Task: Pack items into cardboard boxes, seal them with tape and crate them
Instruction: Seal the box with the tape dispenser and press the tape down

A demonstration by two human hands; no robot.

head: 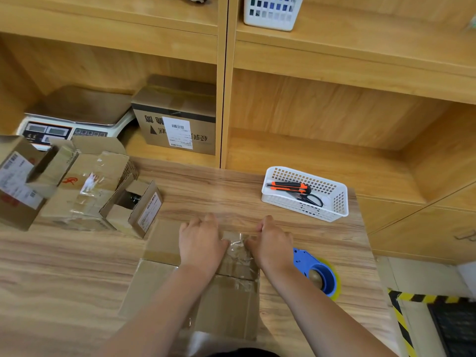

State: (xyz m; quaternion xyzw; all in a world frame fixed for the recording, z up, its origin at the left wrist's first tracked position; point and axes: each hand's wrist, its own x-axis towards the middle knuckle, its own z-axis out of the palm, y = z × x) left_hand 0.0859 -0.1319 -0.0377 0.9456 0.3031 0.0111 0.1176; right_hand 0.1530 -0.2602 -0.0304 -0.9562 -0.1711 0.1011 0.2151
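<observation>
Table (pixel 77 266) carried everything. The cardboard box (pixel 226 305) lay at its near edge, right under the person, flaps shut, w/ clear tape (pixel 239 249) wrinkled along the top seam.

Far left of that box was a pile of opened cartons (pixel 85 186). Beyond the box, back on the shelf, were a labelled carton (pixel 177 119) and a weighing scale (pixel 77 109). Far right of the box was a white basket (pixel 334 202). Just right of the box was the blue tape dispenser (pixel 322 274), set down, no hand on it.

Left hand (pixel 199 243) lay flat on the box's far end, fingers fairly straight, pressing. Right hand (pixel 273 244) was on the tape beside it, fingers bent over the far edge. Can't tell if it gripped or only pressed.

Utility knife (pixel 288 187) and scissors (pixel 310 199) sat in the basket.

Step, prob.: sealing, smoothing the strip down. Next likely needs firm rubbing along the seam and over the edge, then a check for loose ends before crating. No crate in view.
</observation>
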